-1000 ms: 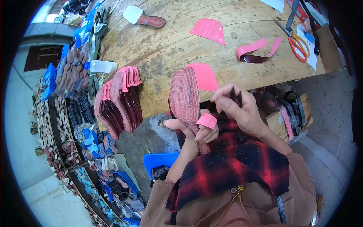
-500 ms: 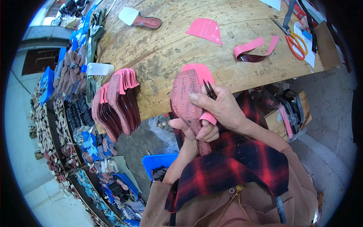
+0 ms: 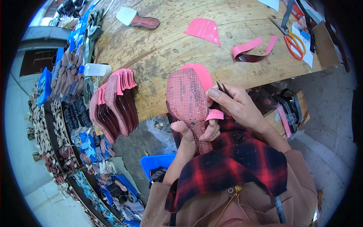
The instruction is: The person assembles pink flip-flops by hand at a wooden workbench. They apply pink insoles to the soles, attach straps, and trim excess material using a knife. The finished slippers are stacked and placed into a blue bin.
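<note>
A shoe insole [image 3: 183, 92] with a red checked underside is tilted up above the table's front edge. My left hand [image 3: 187, 134] grips its narrow end from below, thumb on one side and fingers on the other. Pink lining [image 3: 202, 73] shows along its far right edge, and a pink strap end [image 3: 214, 115] sticks out beside my left fingers. At the insole's right edge my right hand [image 3: 236, 102] is closed, thumb and forefinger pinched at the pink material. A dark two-pronged tool [image 3: 224, 89] sits in that hand, points upward; its handle is hidden.
Left on the wooden table [image 3: 159, 49] stand a row of insoles with pink straps [image 3: 117, 102] and a bottle [image 3: 96, 69]. Farther off lie a white-bladed scraper [image 3: 138, 19], pink sheet [image 3: 203, 30], pink strip [image 3: 253, 51] and orange-handled scissors [image 3: 294, 43]. A blue bin [image 3: 153, 162] stands below.
My right hand has shifted right; its thumb has left the insole's face and is at the edge. More of the checked underside shows, and the insole has turned slightly in my left hand.
</note>
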`<action>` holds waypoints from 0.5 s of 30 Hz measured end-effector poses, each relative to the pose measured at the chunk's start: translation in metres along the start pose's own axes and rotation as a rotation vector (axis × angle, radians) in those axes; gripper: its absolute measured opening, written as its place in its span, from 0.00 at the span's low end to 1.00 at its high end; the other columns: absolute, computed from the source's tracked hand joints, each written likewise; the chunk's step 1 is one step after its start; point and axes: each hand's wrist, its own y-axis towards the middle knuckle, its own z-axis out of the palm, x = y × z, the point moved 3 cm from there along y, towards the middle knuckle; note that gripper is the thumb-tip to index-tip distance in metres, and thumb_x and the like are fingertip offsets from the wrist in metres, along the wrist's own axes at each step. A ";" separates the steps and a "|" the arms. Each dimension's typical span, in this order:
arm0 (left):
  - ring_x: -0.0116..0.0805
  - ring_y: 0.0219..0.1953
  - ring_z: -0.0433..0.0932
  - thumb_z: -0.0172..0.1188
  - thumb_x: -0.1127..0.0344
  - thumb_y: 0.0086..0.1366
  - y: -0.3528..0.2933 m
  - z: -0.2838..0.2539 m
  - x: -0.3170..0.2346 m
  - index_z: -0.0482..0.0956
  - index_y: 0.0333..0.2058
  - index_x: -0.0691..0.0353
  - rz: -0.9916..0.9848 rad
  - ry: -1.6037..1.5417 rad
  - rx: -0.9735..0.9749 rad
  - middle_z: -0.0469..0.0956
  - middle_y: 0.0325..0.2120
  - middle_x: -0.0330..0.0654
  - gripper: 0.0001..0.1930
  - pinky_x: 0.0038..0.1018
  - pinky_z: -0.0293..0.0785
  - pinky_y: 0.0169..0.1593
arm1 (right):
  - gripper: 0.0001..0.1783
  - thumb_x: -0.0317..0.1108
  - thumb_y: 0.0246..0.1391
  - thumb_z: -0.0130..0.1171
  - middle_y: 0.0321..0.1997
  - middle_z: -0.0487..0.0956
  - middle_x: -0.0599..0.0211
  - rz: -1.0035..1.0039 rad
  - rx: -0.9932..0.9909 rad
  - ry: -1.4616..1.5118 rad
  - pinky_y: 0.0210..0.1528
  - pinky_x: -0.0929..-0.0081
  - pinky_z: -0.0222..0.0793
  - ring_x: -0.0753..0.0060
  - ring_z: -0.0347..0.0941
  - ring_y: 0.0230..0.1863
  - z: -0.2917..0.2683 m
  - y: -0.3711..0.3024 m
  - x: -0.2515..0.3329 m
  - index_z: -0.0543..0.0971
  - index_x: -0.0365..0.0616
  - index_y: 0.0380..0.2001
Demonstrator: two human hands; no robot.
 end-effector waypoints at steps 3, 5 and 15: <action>0.22 0.15 0.60 0.58 0.20 0.42 -0.004 -0.002 0.002 0.66 0.47 0.67 -0.036 0.023 -0.044 0.67 0.17 0.34 0.52 0.20 0.54 0.20 | 0.17 0.40 0.66 0.52 0.29 0.77 0.71 -0.094 -0.046 -0.089 0.38 0.78 0.67 0.82 0.70 0.33 -0.002 -0.002 -0.005 0.77 0.34 0.34; 0.19 0.16 0.63 0.59 0.19 0.41 -0.005 -0.002 0.000 0.68 0.46 0.68 -0.045 0.106 -0.130 0.70 0.20 0.35 0.53 0.17 0.56 0.22 | 0.15 0.38 0.65 0.52 0.29 0.75 0.71 -0.154 -0.071 -0.169 0.39 0.79 0.66 0.82 0.69 0.33 -0.004 -0.004 -0.006 0.77 0.34 0.34; 0.22 0.25 0.69 0.76 0.39 0.42 0.015 0.022 -0.022 0.72 0.47 0.65 -0.096 0.692 -0.497 0.75 0.28 0.37 0.42 0.18 0.64 0.27 | 0.10 0.30 0.59 0.58 0.29 0.73 0.68 -0.129 -0.091 -0.172 0.35 0.78 0.68 0.81 0.74 0.31 -0.013 -0.008 0.013 0.76 0.32 0.31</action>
